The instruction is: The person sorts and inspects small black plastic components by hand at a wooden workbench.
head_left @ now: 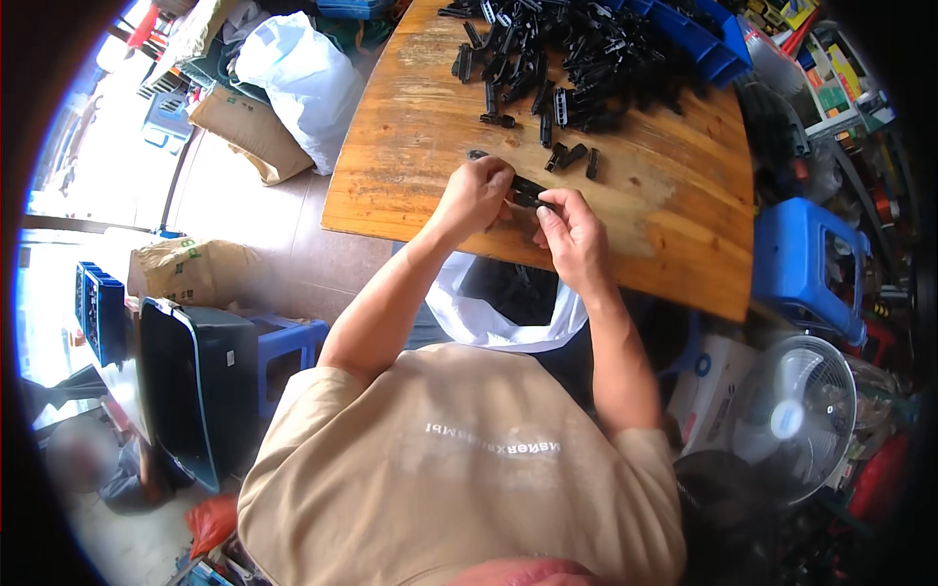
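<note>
Over the near edge of the wooden table (674, 230), both hands grip a slim black plastic part (529, 188). My left hand (479, 192) is closed around its left end, and a dark tip shows above the fingers. At its right end, my right hand (575, 234) pinches it between thumb and fingers. Just beyond the hands lie a few loose black pieces (565, 156). Farther back is a large heap of similar black parts (606, 63). Below the table edge, a white bag (454, 311) hangs open in front of me, with dark pieces inside.
A blue bin (718, 54) sits at the table's far right. Blue stools stand at right (806, 254) and left (293, 342), and a fan (791, 415) is at lower right. Sacks (249, 132) and a dark tub (191, 381) are on the left. Another person (137, 479) is at lower left.
</note>
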Motion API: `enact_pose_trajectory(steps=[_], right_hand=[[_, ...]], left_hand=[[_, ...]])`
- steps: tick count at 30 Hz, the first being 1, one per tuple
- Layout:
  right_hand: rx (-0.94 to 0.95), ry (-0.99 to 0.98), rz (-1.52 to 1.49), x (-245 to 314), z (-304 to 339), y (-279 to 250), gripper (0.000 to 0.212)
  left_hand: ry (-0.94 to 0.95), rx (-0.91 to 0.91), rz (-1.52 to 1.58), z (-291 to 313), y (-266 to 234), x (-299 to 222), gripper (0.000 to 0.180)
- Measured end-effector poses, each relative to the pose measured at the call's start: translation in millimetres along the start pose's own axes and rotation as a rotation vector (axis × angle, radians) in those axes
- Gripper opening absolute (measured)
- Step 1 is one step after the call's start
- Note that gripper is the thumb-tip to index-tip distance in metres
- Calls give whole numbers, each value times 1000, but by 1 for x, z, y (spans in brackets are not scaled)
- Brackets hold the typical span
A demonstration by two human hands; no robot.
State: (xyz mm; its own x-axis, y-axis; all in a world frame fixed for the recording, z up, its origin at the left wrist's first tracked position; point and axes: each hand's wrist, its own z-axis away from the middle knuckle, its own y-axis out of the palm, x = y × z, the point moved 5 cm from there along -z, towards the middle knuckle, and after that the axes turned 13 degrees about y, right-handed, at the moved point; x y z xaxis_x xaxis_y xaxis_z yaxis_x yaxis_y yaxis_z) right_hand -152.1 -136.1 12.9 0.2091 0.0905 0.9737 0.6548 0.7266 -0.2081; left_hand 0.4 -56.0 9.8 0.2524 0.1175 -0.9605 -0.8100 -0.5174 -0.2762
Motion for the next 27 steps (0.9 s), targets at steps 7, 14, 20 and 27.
enact_pose_trajectory(steps=[7,14,20,27], right_hand=[[-84,-127,96,-4,1,-8,12],[-11,-153,68,8,13,-14,19],[121,-276,228,34,25,-20,28],[185,-154,226,37,39,-23,24]], left_hand=[[34,264,212,30,11,-16,29],[596,101,-65,44,11,-44,28],[600,77,-81,66,12,-40,27],[677,138,-63,74,17,-40,29]])
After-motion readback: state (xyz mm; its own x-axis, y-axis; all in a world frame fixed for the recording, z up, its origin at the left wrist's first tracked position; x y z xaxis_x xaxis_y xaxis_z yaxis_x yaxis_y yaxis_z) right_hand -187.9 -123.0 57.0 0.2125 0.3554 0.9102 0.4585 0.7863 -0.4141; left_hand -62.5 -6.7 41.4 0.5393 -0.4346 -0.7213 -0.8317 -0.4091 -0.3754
